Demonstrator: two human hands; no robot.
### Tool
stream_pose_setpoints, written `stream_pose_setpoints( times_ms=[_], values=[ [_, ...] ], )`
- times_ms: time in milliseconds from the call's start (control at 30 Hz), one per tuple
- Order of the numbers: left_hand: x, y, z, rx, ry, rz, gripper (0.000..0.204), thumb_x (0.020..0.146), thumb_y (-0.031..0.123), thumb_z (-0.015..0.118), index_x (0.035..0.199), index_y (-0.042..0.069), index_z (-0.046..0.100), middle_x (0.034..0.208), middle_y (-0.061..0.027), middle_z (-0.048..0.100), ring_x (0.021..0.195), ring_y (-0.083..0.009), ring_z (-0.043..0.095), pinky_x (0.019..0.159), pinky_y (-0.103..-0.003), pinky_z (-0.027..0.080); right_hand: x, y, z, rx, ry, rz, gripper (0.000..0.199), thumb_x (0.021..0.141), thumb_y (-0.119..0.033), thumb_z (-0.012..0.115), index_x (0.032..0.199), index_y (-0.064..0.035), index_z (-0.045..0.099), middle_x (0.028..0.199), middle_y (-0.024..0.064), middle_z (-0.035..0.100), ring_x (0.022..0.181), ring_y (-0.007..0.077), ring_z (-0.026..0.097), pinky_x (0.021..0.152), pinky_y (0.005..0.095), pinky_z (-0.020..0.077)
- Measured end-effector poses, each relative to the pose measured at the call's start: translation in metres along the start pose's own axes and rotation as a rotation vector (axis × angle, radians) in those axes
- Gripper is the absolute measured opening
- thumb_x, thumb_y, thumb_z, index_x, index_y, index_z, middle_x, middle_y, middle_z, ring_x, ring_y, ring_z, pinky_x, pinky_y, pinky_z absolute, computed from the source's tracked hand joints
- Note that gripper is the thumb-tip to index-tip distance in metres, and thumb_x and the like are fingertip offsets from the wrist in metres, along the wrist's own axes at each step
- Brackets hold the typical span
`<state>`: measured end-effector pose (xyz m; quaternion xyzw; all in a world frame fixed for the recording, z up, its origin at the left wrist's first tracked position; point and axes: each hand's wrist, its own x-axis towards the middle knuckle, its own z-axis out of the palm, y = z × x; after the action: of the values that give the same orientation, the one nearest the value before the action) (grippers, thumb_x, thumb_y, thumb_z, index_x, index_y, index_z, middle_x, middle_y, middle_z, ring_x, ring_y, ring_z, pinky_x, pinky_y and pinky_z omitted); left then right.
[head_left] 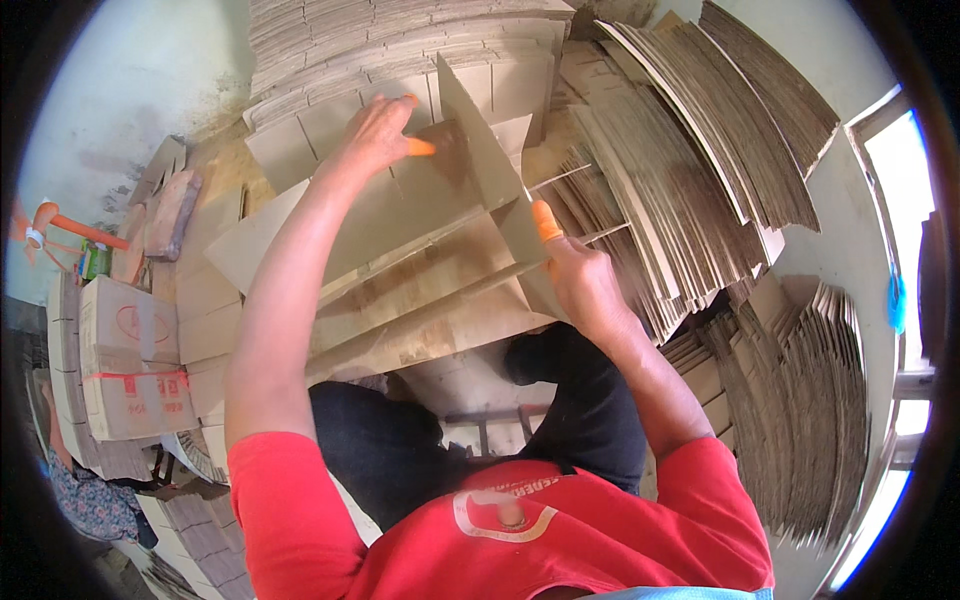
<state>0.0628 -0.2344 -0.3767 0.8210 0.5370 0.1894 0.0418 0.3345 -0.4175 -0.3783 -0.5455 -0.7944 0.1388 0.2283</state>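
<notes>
Slotted cardboard divider strips stand crossed in front of me, with long strips running left to right and a cross strip set upright between them. My right hand pinches the cross strip near its close end, an orange finger cover showing on the thumb. Farther off, my left hand reaches over the long strips towards the far stack. Its orange-covered thumb and finger are spread apart, left of the cross strip. The undersides of both hands are hidden.
Slotted cardboard is piled high in a far stack. Leaning sheets crowd the right, with more bundles below them. On the left sit a printed carton and an orange-handled tool. A person's patterned clothing shows at lower left.
</notes>
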Motion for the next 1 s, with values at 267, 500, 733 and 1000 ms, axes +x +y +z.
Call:
stream_pose_setpoints(
  times_ms=[267,500,733,1000],
  values=[
    [-0.009,-0.01,0.029,-0.043,-0.126,-0.025,0.027,0.072,0.008,0.069,0.097,0.006,0.059,0.105,-0.0147,0.06,0.102,-0.0337,0.056,0.085,-0.043,0.045,-0.008,0.0,-0.01,-0.015,0.016,0.016,0.075,0.075,0.0,0.058,0.144,-0.0113,0.03,0.084,0.0194,0.06,0.071,0.0387,0.061,0.062,0.0437,0.0507],
    [-0.004,-0.009,0.032,0.172,-0.117,0.034,0.01,0.071,0.001,0.064,0.08,0.004,0.06,0.085,-0.0168,0.062,0.087,-0.0366,0.06,0.073,-0.044,0.049,-0.006,-0.004,-0.012,0.032,-0.011,-0.009,0.077,0.071,0.004,0.057,0.142,-0.007,0.031,0.084,0.021,0.06,0.072,0.0398,0.061,0.063,0.0444,0.0499],
    [-0.009,-0.011,0.035,-0.049,-0.129,0.011,0.02,0.07,0.006,0.072,0.086,0.003,0.06,0.09,-0.019,0.061,0.092,-0.0379,0.058,0.077,-0.044,0.047,0.018,-0.003,-0.007,-0.052,-0.061,-0.038,0.065,0.072,0.005,0.056,0.136,-0.0027,0.042,0.085,0.0238,0.06,0.074,0.0383,0.061,0.063,0.0432,0.0479],
    [-0.007,0.011,0.0,-0.127,-0.535,-0.202,0.051,0.059,0.032,0.084,0.093,0.0,0.063,0.089,-0.0195,0.064,0.082,-0.0322,0.061,0.07,-0.04,0.046,0.023,0.02,-0.014,-0.29,-0.201,-0.047,0.05,0.085,0.0,0.042,0.135,-0.0033,0.04,0.091,0.0191,0.063,0.081,0.0378,0.062,0.068,0.0449,0.0497]
  ],
)
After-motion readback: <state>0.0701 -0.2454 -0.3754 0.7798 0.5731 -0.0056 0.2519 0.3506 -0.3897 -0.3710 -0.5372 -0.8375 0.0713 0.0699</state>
